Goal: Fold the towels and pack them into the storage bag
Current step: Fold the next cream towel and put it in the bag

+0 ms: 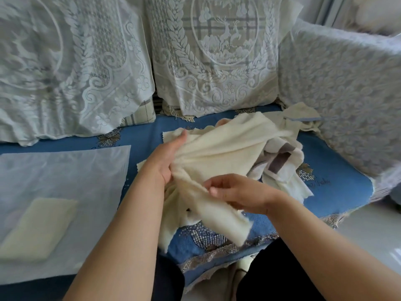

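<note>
Nearest the camera, both forearms reach in from the bottom edge, cut off below the elbow, above dark trousers that are only partly seen. The right hand [240,193] has its grip pinched on a fold of the cream towel [217,153], thumb and fingertips closed on the cloth; the lower end of that towel hangs blurred over the front of the blue sofa seat cover [338,170]. The left hand [168,155] holds the same towel higher up, fingers wrapped into the bunched fabric, its fingertips hidden by the cloth. To the left, flat on the seat, lies the translucent storage bag [65,170], its left edge cut off; inside it a folded pale towel [41,227] shows dimly through the plastic. Behind the hands a heap of more towels [282,166] lies crumpled, one with a grey stripe, and how many there are cannot be told. Farthest back stand lace-covered cushions [212,55].
</note>
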Action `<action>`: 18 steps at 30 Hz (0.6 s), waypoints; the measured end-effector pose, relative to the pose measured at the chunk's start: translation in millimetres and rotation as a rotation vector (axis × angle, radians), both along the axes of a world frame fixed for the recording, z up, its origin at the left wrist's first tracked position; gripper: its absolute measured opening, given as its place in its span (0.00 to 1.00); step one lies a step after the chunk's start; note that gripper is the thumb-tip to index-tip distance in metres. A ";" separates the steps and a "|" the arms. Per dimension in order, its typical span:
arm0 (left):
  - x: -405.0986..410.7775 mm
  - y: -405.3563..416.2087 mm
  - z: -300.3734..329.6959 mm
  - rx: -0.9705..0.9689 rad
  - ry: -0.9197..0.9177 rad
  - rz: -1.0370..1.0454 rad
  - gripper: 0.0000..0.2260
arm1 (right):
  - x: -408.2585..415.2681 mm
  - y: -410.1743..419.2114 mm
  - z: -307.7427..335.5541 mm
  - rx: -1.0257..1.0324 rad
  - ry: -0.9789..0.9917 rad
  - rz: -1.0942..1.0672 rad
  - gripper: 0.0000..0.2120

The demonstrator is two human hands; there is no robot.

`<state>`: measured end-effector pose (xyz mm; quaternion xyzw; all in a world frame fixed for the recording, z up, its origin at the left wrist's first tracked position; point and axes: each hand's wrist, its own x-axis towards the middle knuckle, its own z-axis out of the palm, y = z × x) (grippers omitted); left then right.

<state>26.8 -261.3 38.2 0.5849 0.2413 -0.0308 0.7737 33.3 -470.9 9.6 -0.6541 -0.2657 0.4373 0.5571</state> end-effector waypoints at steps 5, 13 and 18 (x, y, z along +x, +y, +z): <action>-0.2 25.5 -15.0 0.810 0.169 0.046 0.14 | 53.8 -7.5 -27.7 -0.046 0.092 -1.110 0.11; 9.4 30.9 -26.2 0.353 0.125 0.102 0.05 | 96.1 -18.7 -42.7 0.030 0.330 -1.146 0.11; 8.7 24.2 -36.5 0.325 0.198 0.183 0.20 | 82.5 -31.7 -25.2 0.134 0.104 -1.256 0.13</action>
